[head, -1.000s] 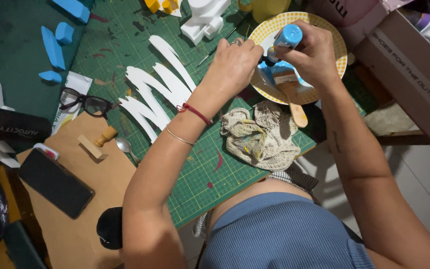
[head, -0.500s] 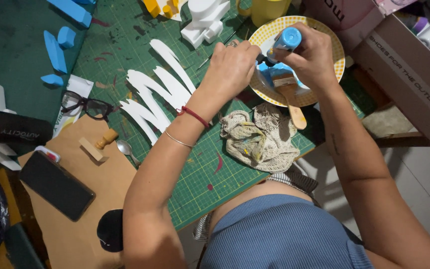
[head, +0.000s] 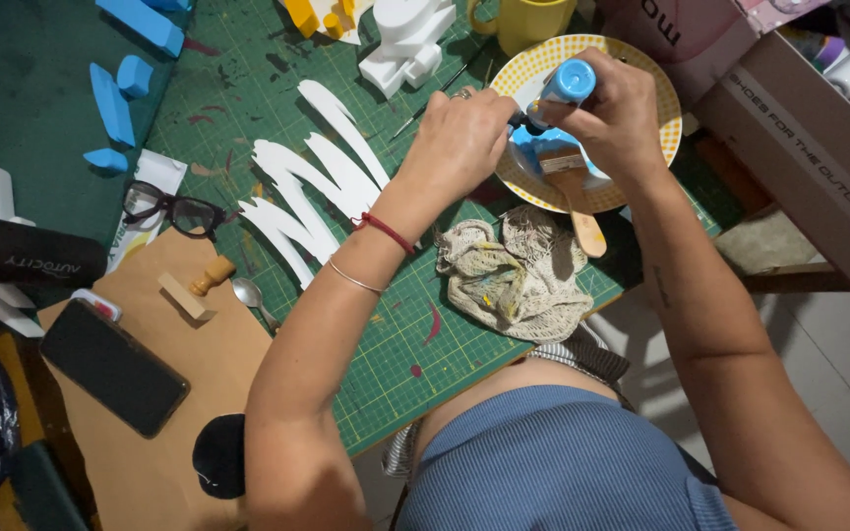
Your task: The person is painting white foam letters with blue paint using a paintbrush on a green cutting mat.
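Right hand (head: pixel 622 113): closed around a blue paint bottle (head: pixel 565 88), held tilted over the yellow plate (head: pixel 666 123).
Left hand (head: pixel 459 138): fingers pinched at the bottle's dark tip.
Plate: holds blue paint and a wooden-handled brush (head: pixel 577 202).
Bench (head: pixel 386 364): green cutting mat, white cut-out strips (head: pixel 312 192), crumpled rag (head: pixel 514 270).

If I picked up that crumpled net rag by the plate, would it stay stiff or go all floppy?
Probably floppy: the rag lies bunched in soft folds on the green mat. It looks light too, since its weave is open and holey. It likely won't roll or slide, being limp cloth.
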